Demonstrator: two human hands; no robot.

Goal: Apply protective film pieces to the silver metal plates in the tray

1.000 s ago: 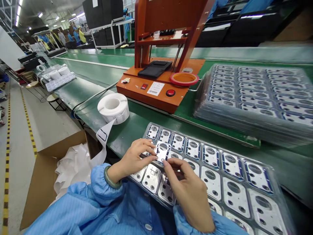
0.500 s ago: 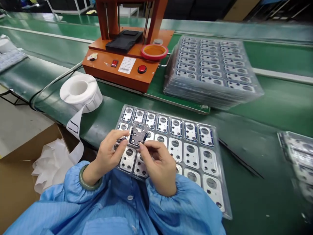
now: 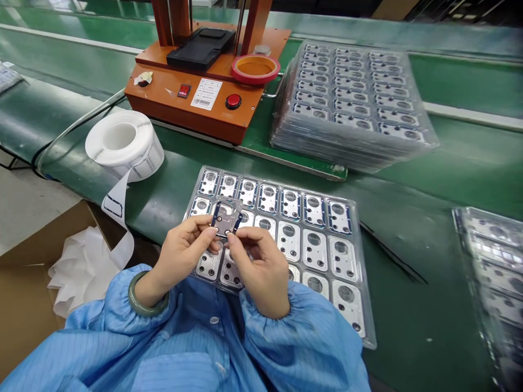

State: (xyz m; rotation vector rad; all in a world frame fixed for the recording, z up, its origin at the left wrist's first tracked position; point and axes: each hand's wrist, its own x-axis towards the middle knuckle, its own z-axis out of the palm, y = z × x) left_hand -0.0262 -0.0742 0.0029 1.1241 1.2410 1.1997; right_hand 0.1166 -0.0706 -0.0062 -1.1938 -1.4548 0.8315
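Between my two hands is a small metal plate (image 3: pixel 227 218) with a dark blue edging, a large round opening and small holes. My left hand (image 3: pixel 188 245) pinches its lower left corner between thumb and fingers. At the lower right corner, my right hand (image 3: pixel 261 267) grips it the same way. The plate is held tilted above a clear plastic tray (image 3: pixel 363 288) filled with rows of similar silver plates (image 3: pixel 314 249). Those in the back row have dark blue edging. My hands and sleeves hide the tray's near left part.
An orange press (image 3: pixel 163 117) stands behind, with a red-pink tape roll (image 3: pixel 256 69) on it. A label roll (image 3: pixel 122 142) trails its strip into a cardboard box (image 3: pixel 24 283). Stacked trays (image 3: pixel 347 139) stand at back right, tweezers (image 3: pixel 392 253) and another tray (image 3: pixel 490 261) at right.
The view has shifted, so the surroundings sit slightly higher and further left. Both hands still hold the plate; the left fingers now lie closer along its lower left corner.
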